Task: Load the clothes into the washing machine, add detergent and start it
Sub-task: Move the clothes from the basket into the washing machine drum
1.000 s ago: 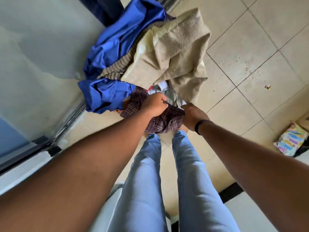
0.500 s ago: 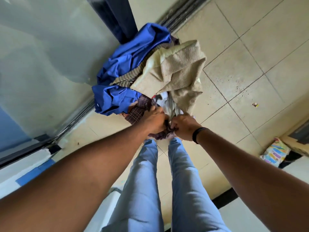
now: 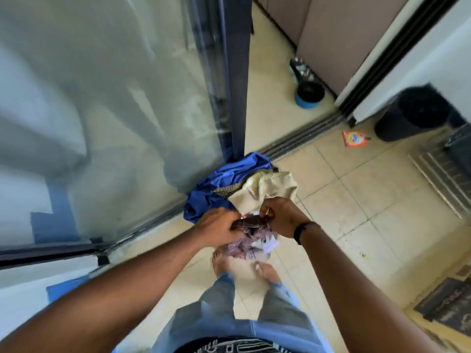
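A pile of clothes lies on the tiled floor against a glass door: a blue garment (image 3: 224,184), a beige knitted one (image 3: 267,192) and a striped piece between them. My left hand (image 3: 219,226) and my right hand (image 3: 283,216) both grip a dark plaid garment (image 3: 251,235), bunched up and lifted off the pile in front of my legs. An orange detergent packet (image 3: 353,138) lies on the floor at the back right. No washing machine can be made out.
A glass sliding door (image 3: 114,110) fills the left. A dark bin (image 3: 413,113) stands at the right, a blue-rimmed bowl (image 3: 309,96) lies beyond the door track, a dark mat (image 3: 443,304) at lower right. My bare feet (image 3: 244,266) stand on the tiles.
My view has risen and pulled back from the pile. Both hands have gathered the plaid garment into a tighter bunch and lifted it off the heap.
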Demonstrator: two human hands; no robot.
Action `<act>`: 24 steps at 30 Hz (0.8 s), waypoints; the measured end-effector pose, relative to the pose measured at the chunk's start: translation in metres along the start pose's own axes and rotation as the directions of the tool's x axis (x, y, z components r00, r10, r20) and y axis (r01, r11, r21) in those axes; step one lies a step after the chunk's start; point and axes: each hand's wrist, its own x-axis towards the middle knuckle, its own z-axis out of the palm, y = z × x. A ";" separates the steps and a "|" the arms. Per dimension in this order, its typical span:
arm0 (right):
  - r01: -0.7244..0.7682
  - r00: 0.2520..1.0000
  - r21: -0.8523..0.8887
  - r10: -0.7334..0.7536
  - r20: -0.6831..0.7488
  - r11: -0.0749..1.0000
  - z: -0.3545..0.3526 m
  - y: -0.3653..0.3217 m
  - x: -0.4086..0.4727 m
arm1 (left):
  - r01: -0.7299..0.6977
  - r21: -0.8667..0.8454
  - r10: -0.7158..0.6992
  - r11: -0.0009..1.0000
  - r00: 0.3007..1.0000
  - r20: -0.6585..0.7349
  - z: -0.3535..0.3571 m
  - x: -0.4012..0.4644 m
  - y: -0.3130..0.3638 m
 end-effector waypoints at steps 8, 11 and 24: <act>0.177 0.956 -0.240 -0.225 -0.190 0.955 -0.057 -0.032 -0.013 | 0.202 -0.159 -0.257 0.966 0.785 -0.564 -0.045 -0.056 0.068; 0.191 0.926 -0.334 -0.282 -0.252 0.923 -0.082 -0.041 -0.015 | 0.270 -0.244 -0.364 0.931 0.697 -0.618 -0.055 -0.066 0.077; 0.524 0.819 -0.151 -0.544 -0.181 0.838 -0.100 -0.119 -0.039 | 0.337 -0.480 -0.579 0.810 0.331 -0.745 -0.058 -0.136 0.087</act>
